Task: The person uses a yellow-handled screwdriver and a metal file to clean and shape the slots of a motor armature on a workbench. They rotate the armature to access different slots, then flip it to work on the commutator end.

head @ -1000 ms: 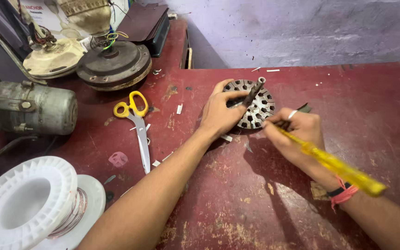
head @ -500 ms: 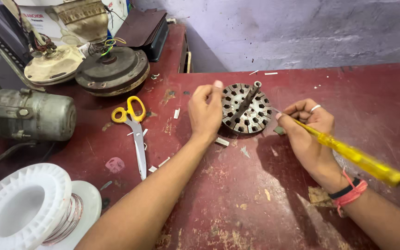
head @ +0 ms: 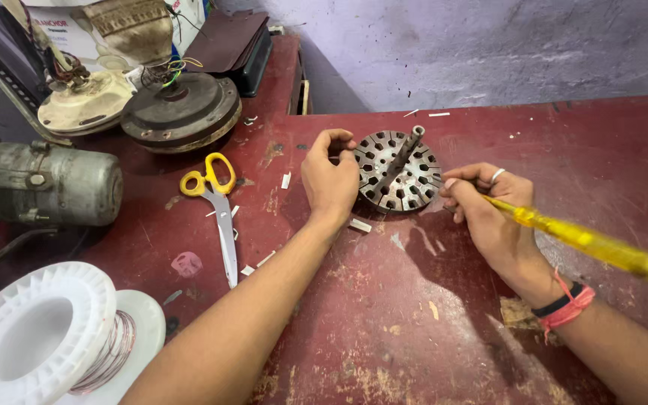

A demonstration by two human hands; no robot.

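At the far left of the red bench, a white plastic spool wound with thin copper-coloured wire lies in the near corner. Behind it sits a grey cylindrical motor, and past that, at the back edge, a cream-coloured fan housing with loose wires stands beside a dark round fan motor casing. Above them a white package with a red printed label leans at the top left corner, partly hidden by a brown cloth. A dark flat box lies farther back along the wall.

Yellow-handled scissors lie shut on the bench, blades pointing toward the viewer, with small white paper scraps scattered around them.

Near the middle, the left hand curls against the left rim of a round slotted metal stator core, fingers bent over its edge and touching it. The core rests flat on the bench, a steel shaft rising tilted from its centre.

Just to the right, the right hand is closed around a yellow-handled screwdriver, its handle jutting out to the right and its tip hidden behind the fingers close to the core's right rim. A ring shows on one finger, and red and black bands circle the wrist.
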